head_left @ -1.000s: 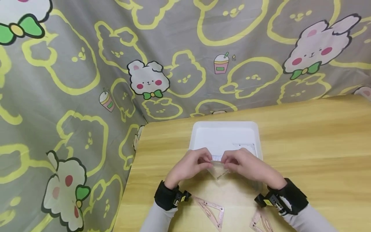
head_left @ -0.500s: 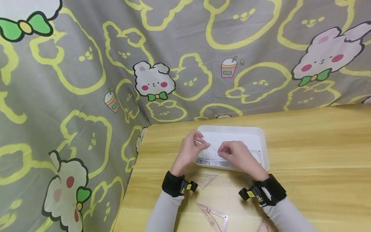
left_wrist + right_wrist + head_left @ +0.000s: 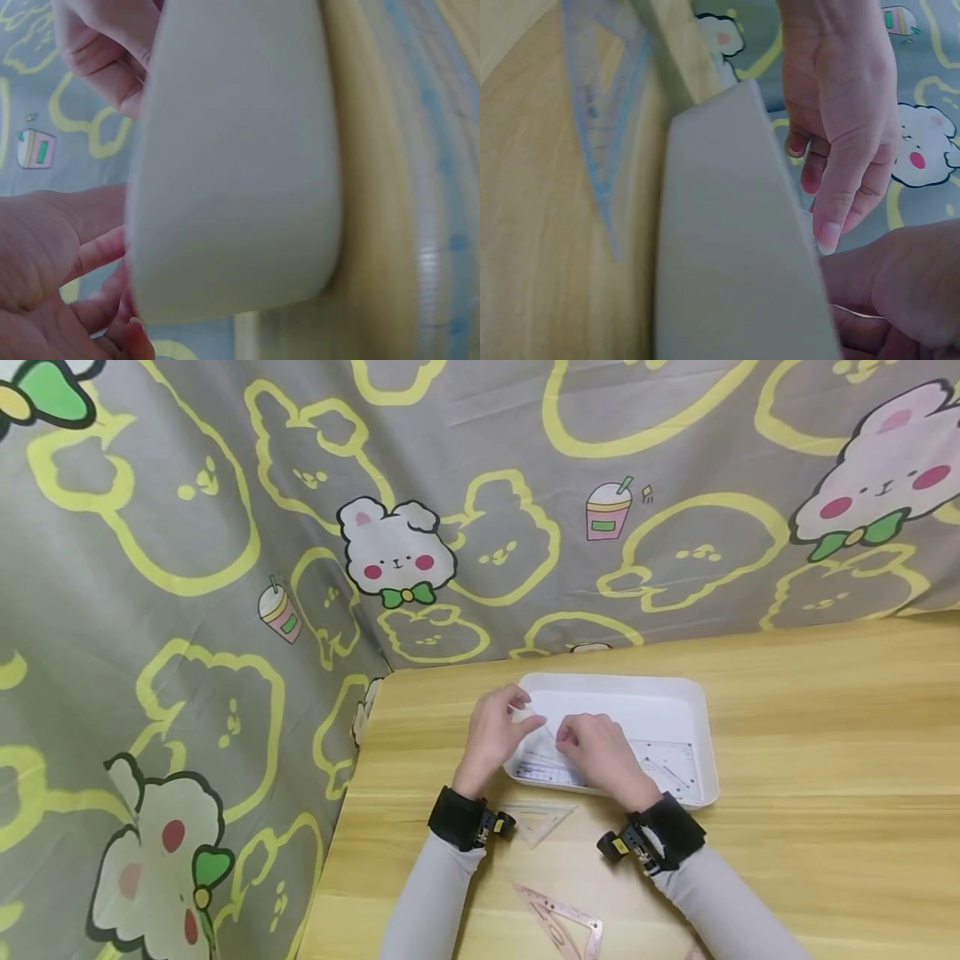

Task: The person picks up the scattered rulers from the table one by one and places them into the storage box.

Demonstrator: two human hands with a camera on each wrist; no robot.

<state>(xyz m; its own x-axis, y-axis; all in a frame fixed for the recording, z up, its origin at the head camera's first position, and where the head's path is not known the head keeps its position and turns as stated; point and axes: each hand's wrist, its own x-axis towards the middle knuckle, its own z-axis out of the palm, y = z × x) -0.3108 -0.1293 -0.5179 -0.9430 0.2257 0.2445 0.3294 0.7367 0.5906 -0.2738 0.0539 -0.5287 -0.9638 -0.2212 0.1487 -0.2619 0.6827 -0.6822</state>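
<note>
A white tray (image 3: 708,760) lies on the table, a clear set square (image 3: 678,768) with dark markings at its right end. Over the tray's left side my right hand (image 3: 597,752) has its fingertips together on a clear piece of plastic, apparently another set square (image 3: 542,745), faint in this view. At the left rim my left hand (image 3: 491,739) has thumb and fingers apart beside that same piece. Both wrist views show the tray wall (image 3: 240,165) blocking much of the hands' work; in the right wrist view a thin pale edge shows among the right hand's (image 3: 911,289) fingers.
Below the tray a clear set square (image 3: 536,818) lies on the wooden table (image 3: 810,760). Nearer the front is a pink set square (image 3: 562,927), with a bit of another pink piece by the right sleeve (image 3: 731,893). A patterned curtain (image 3: 480,443) hangs behind and at left.
Both hands have moved from the tray's front edge to over its left part and rim. The clear piece between them is now above the tray, and the clear set square in front is uncovered.
</note>
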